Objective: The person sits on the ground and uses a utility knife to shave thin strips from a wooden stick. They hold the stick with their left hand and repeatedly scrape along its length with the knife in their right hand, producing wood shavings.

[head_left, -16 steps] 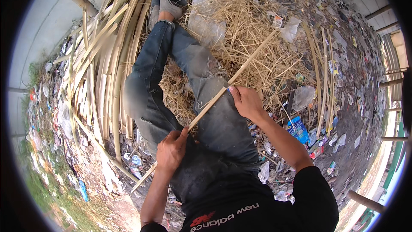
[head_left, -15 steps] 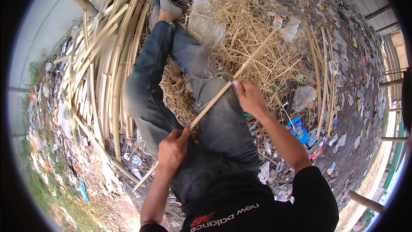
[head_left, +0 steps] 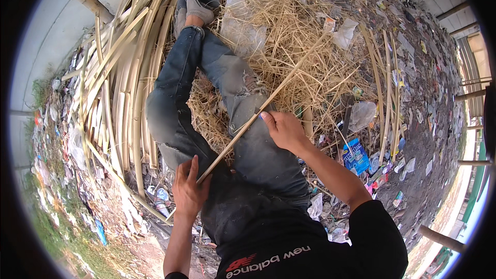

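A long, thin bamboo strip (head_left: 289, 78) lies slantwise over my thighs, its far end above the straw and its near end by my left wrist. My left hand (head_left: 189, 190) holds the near part at my lap, the strip passing between thumb and fingers. Further up, my right hand (head_left: 283, 131) has its fingers curled and its thumb against the strip, over my right thigh. A small bluish spot shows at that thumb tip; what it is, I cannot make out. The palm side of the right hand is hidden.
A pile of split bamboo strips (head_left: 132, 80) lies left of my legs. Straw-like shavings (head_left: 289, 36) spread beyond my knees. More strips (head_left: 386, 90) lie at the right, near a blue packet (head_left: 356, 156). Litter covers the ground; a wall (head_left: 49, 36) stands at the far left.
My right hand has come down and left along the strip, toward my body. My left hand has shifted slightly left and down, its grip looser, and the strip has moved a little with it.
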`<state>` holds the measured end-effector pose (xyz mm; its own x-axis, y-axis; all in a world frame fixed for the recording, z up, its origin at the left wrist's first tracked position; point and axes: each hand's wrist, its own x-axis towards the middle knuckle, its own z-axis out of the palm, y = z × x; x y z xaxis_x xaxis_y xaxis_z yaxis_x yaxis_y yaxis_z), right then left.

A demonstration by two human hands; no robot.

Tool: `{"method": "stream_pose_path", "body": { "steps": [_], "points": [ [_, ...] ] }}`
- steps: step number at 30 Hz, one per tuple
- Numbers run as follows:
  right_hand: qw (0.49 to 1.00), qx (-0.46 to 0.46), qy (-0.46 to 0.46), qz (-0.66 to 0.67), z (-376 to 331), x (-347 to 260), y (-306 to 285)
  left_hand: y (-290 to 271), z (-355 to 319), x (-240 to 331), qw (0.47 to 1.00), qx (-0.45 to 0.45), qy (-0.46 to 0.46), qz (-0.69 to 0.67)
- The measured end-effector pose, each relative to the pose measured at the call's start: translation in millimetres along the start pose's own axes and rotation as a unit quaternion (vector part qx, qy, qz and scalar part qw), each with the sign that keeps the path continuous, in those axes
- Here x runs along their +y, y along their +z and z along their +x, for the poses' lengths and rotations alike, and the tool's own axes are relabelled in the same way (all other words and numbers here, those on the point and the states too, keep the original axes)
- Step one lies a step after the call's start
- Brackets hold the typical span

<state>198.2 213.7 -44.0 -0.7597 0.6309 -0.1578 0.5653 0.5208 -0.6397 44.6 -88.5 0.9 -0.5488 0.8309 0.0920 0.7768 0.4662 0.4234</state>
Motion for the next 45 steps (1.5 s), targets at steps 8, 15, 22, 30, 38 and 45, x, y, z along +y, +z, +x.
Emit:
{"method": "stream_pose_path", "body": {
  "steps": [8, 15, 22, 30, 38, 45],
  "points": [
    [1.000, 0.020, -0.013, -0.003, 6, 6, 1, -35, -104, -58, 0.985, -0.132, -0.091, 0.067],
    [0.984, 0.111, 0.133, -0.045, 65, 64, -51, -31, -88, -61, 0.985, -0.130, -0.086, 0.073],
    [0.996, 0.063, 0.054, -0.012, 25, 32, -19, -30, -68, -47, 0.978, -0.155, -0.092, 0.103],
    [0.991, 0.098, 0.077, 0.046, 45, 43, -13, -21, -32, -29, 0.981, -0.154, -0.088, 0.080],
    [0.992, 0.048, 0.078, 0.088, 27, 35, -6, -29, -11, -25, 0.978, -0.168, -0.084, 0.087],
    [0.999, 0.025, 0.025, 0.038, 10, 0, 6, 4, 22, 22, 0.982, -0.161, -0.088, 0.053]
  ]
}}
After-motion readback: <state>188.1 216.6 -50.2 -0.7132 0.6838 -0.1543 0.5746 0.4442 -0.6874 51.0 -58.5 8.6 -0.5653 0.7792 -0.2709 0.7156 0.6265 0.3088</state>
